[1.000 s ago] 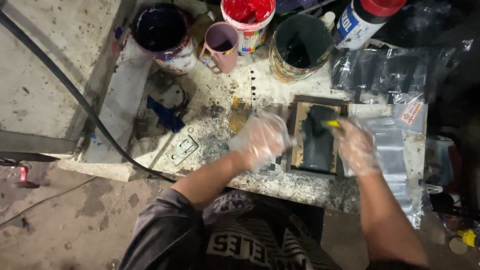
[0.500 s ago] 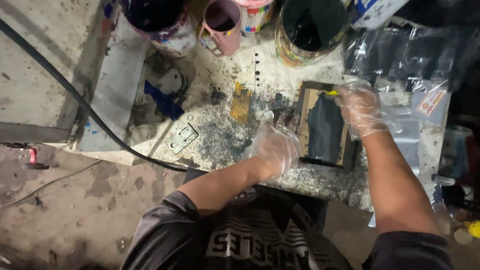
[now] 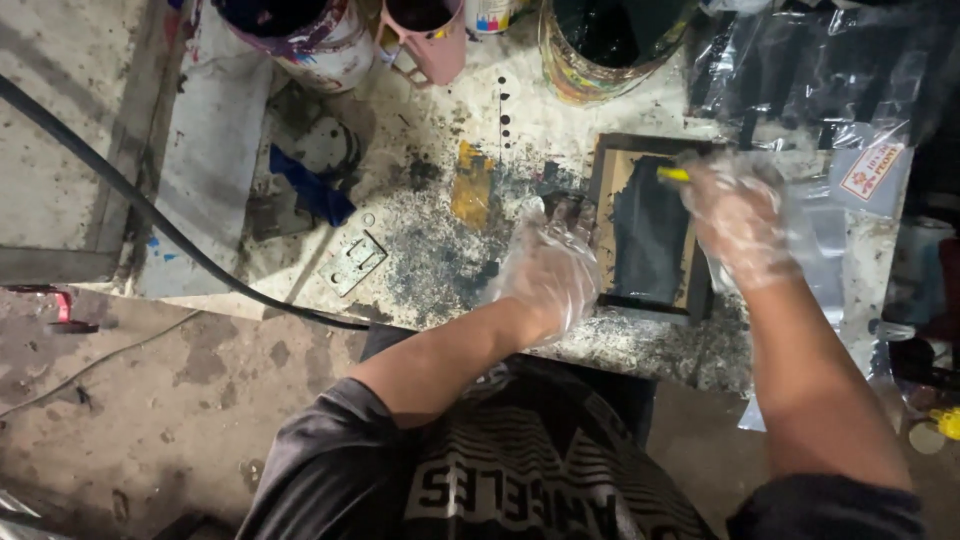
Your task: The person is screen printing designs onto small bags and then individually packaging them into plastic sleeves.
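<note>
Two paint cans point(image 3: 610, 45) crowd a paint-spattered bench point(image 3: 420, 250), concrete floor point(image 3: 150, 420) below.

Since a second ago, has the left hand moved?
Yes. The left hand slid off the frame's top left corner, down its left edge toward the table's near side.

- Left hand point(image 3: 548, 270), right hand point(image 3: 738, 222): clear, see-through plastic gloves.
- Brush handle point(image 3: 673, 174): yellow.
- Frame point(image 3: 648, 228): tan board, centre coated black, dark border.
- Worktable point(image 3: 440, 230): whitish, speckled black, one ochre patch.
- Cup point(image 3: 425, 35): pink.
- Rag point(image 3: 308, 188): blue.
- Hose point(image 3: 150, 215): black.
- Shirt point(image 3: 520, 470): dark grey, pale stripes.
</note>
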